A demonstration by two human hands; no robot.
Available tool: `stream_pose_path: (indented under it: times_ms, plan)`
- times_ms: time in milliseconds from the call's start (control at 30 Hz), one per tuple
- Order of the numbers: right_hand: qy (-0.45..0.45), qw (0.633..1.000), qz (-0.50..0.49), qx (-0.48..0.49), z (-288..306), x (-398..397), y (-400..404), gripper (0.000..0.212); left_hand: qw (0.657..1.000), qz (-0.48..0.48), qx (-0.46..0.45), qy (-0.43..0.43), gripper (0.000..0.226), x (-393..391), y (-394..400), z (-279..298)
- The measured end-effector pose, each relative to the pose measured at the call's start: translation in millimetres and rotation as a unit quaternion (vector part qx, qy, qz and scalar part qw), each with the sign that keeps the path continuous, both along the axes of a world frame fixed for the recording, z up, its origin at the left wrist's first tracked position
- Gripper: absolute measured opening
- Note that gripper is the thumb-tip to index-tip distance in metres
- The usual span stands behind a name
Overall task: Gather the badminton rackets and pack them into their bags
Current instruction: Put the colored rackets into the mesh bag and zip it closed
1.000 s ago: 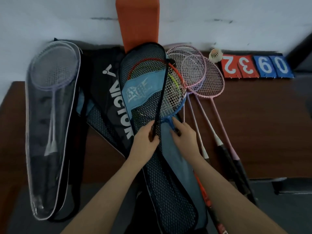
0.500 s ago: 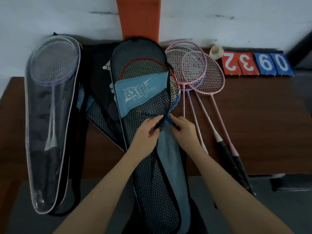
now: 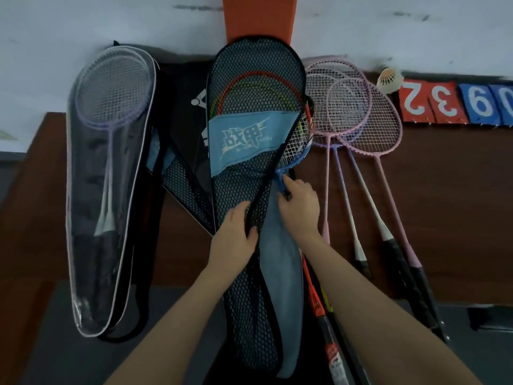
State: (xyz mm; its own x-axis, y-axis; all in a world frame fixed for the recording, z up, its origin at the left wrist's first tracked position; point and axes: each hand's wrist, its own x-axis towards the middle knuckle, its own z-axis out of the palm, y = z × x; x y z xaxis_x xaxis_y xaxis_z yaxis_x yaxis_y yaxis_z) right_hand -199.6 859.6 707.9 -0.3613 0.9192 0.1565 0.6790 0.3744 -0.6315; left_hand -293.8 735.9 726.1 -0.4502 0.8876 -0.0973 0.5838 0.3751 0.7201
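Left hand: your left hand (image 3: 236, 234) grips the black edge of the mesh bag (image 3: 249, 173), fingers curled on it.
Right hand: your right hand (image 3: 301, 208) pinches the blue racket (image 3: 294, 159) at its throat.
Bag: centre of the desk (image 3: 458, 207).
Loose rackets: pink rackets (image 3: 358, 115) at 3 o'clock of the bag.

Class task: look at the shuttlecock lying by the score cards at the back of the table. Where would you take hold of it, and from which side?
Pinch the shuttlecock at its rounded cork end, probably coming from above. It lies on its side, close to the wall and the red score card, so a sideways approach looks cramped, and the feather skirt would likely crush under the fingers.
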Motion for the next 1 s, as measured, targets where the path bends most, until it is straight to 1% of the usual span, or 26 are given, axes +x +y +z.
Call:
stream_pose_path:
  times_ms: [67, 167, 233, 300, 400, 467, 567, 667, 800, 900, 933, 1000]
  plan:
    - [-0.021, 0.999, 0.003, 0.03, -6.0, 2.3, 0.3, 0.038, 1.0, 0.012, 0.004, -0.01, 0.046, 0.2, -7.6, -4.7]
    - [-0.028, 0.999, 0.007, 0.018, -9.7, 7.1, -0.8, 0.037, 0.999, 0.032, 0.011, -0.033, 0.045, -1.7, -10.4, -5.6]
    - [-0.03, 0.999, 0.014, 0.004, -10.0, 13.6, -3.3, 0.037, 1.0, 0.012, 0.006, -0.018, 0.046, -0.4, -11.0, -6.6]
    - [-0.017, 0.999, 0.021, -0.018, -7.2, 26.4, -11.6, 0.035, 1.0, -0.02, -0.002, -0.002, 0.054, 4.4, -13.1, -8.1]
    - [0.002, 1.0, 0.013, -0.025, -0.1, 55.8, -39.3, 0.029, 0.998, -0.065, -0.024, 0.007, 0.07, 16.3, -20.1, -11.9]
    - [0.0, 1.0, 0.011, -0.027, 3.7, 76.9, -62.6, 0.027, 0.997, -0.07, -0.022, 0.013, 0.079, 25.8, -26.8, -11.4]
    - [-0.037, 0.998, -0.018, -0.043, 4.3, 107.8, -91.1, 0.029, 0.998, -0.042, -0.028, 0.039, 0.088, 43.0, -40.2, -5.3]
    - [-0.109, 0.989, -0.059, -0.077, 3.4, 132.1, -113.7, 0.035, 0.994, -0.012, -0.064, 0.088, 0.091, 62.3, -56.2, -2.7]
    - [-0.17, 0.98, -0.022, -0.101, 9.4, 152.4, -138.2, 0.048, 0.993, -0.003, -0.069, 0.091, 0.087, 84.2, -73.6, -6.4]
    - [-0.212, 0.968, 0.035, -0.126, 13.0, 166.2, -145.7, 0.06, 0.997, 0.014, -0.063, 0.036, 0.078, 95.5, -89.1, -3.4]
    - [-0.216, 0.966, 0.051, -0.134, 14.9, 169.0, -145.6, 0.061, 0.997, 0.026, -0.065, 0.013, 0.073, 98.3, -94.7, -1.4]
    - [-0.19, 0.967, 0.067, -0.155, 19.6, 171.5, -143.1, 0.059, 0.997, 0.044, -0.063, -0.014, 0.06, 101.6, -103.9, -2.1]
